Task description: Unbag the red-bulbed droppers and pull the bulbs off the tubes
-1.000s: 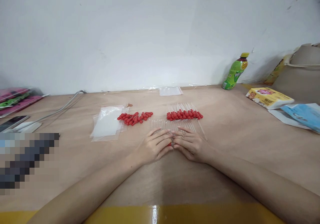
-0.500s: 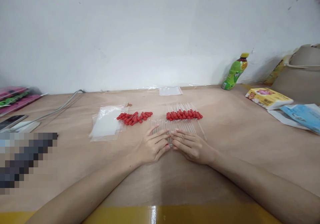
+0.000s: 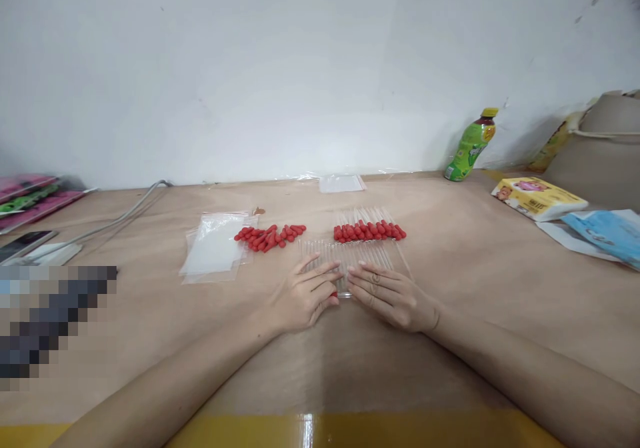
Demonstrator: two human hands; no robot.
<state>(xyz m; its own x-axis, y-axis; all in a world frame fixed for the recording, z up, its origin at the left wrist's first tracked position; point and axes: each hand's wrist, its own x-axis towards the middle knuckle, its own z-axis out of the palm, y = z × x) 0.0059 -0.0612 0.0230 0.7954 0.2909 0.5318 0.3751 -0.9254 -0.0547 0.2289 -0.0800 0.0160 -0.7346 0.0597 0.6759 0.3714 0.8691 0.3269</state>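
My left hand (image 3: pixel 307 295) pinches a red rubber bulb (image 3: pixel 334 294), which shows only partly between thumb and fingers. A short stretch of clear glass tube (image 3: pixel 345 295) lies level between my two hands. My right hand (image 3: pixel 387 295) is closed at the tube's right side, its fingers together; they hide that end. Just beyond my fingers lies a row of thin glass tubes (image 3: pixel 373 253). Behind it sit glass droppers with red bulbs (image 3: pixel 370 231) in a neat row. Loose red rubber bulbs (image 3: pixel 270 237) lie in a pile further left.
Clear zip bags (image 3: pixel 213 248) are stacked left of the loose bulbs, and another bag (image 3: pixel 343 183) lies by the wall. A green drink bottle (image 3: pixel 470 148), a yellow tissue pack (image 3: pixel 539 198) and a blue packet (image 3: pixel 603 231) stand right. A grey cable (image 3: pixel 125 216) and phone (image 3: pixel 27 245) are left.
My right hand has shifted slightly right, away from my left hand. The gap between them is wider, and more of the glass tube shows.
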